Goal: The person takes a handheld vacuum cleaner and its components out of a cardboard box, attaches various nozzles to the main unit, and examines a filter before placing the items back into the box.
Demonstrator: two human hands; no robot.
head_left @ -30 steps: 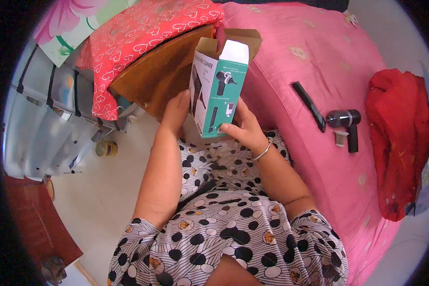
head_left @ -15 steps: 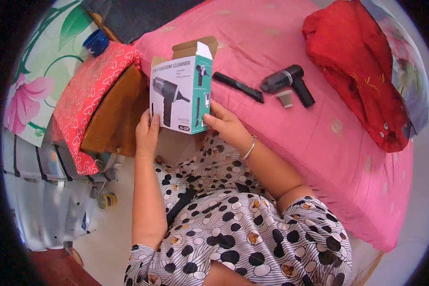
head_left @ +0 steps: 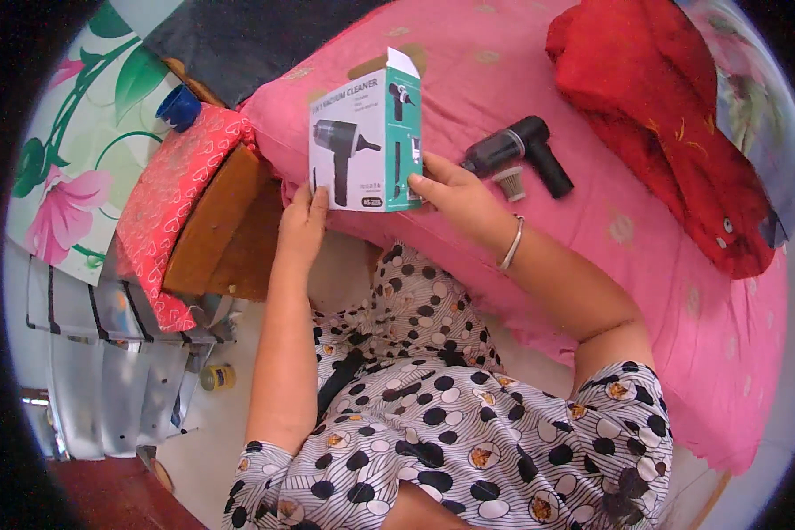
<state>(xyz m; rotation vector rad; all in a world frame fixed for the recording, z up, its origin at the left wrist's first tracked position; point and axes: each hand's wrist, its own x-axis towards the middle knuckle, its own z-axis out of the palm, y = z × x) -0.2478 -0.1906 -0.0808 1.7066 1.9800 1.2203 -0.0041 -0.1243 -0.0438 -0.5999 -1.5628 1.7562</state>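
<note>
We see a bed [head_left: 680, 291] with a pink sheet filling the upper right of the frame, running down to the lower right. On it, right of centre near the top, lies a black handheld vacuum [head_left: 519, 152], with a small round brush head [head_left: 508, 184] just below it. A red cloth [head_left: 671, 115] lies bunched at the upper right. At the far right edge a patterned blanket [head_left: 760, 115] lies beside the cloth. A box [head_left: 365, 141] stands upright at the bed's near edge, top centre.
</note>
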